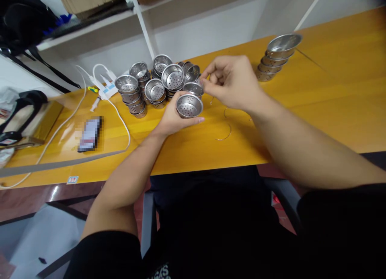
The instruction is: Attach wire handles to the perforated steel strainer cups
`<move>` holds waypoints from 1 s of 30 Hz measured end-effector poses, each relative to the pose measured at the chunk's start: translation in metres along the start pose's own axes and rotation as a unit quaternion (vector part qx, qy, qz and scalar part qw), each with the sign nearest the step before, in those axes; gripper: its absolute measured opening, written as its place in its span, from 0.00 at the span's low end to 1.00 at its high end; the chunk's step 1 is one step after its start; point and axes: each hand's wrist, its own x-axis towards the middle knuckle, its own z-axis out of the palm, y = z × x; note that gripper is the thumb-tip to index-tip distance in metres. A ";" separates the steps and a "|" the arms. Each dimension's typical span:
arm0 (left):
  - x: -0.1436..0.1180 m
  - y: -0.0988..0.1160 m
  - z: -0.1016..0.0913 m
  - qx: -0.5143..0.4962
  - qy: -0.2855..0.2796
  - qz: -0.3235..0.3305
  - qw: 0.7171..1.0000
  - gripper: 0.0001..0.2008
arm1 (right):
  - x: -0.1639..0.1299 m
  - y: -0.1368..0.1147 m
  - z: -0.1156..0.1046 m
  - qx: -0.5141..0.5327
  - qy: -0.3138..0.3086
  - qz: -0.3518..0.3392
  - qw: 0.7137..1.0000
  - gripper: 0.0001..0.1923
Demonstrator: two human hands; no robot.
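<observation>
My left hand [173,117] is closed around a small perforated metal strainer cup [189,106], its open mouth turned up toward me. Above and to the right of that cup, my right hand [230,80] has thumb and forefinger brought together in a pinch. Whatever lies between those fingertips is too small to make out. Just beyond my hands stand several stacks of similar strainer cups [155,92], some tilted. A thin curved wire [224,138] lies on the table below my right hand, with other fine wire pieces near it.
At the right back of the yellow table [187,158] leans another stack of strainer cups [273,60]. A phone [89,134], a white power strip [107,90], its cable and a small syringe [95,104] lie to the left. A shelf [90,25] runs along the wall.
</observation>
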 end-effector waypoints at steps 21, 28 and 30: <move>0.000 0.008 0.007 0.021 0.022 -0.023 0.999 0.60 | -0.020 0.033 0.037 0.076 0.019 0.037 0.996 0.27; -0.001 0.002 0.000 0.021 0.008 0.005 1.000 0.53 | -0.020 0.021 0.028 0.135 -0.036 0.017 0.990 0.26; 0.000 0.003 -0.003 0.013 0.012 0.003 1.000 0.49 | -0.018 0.019 0.021 0.179 -0.089 0.006 0.980 0.31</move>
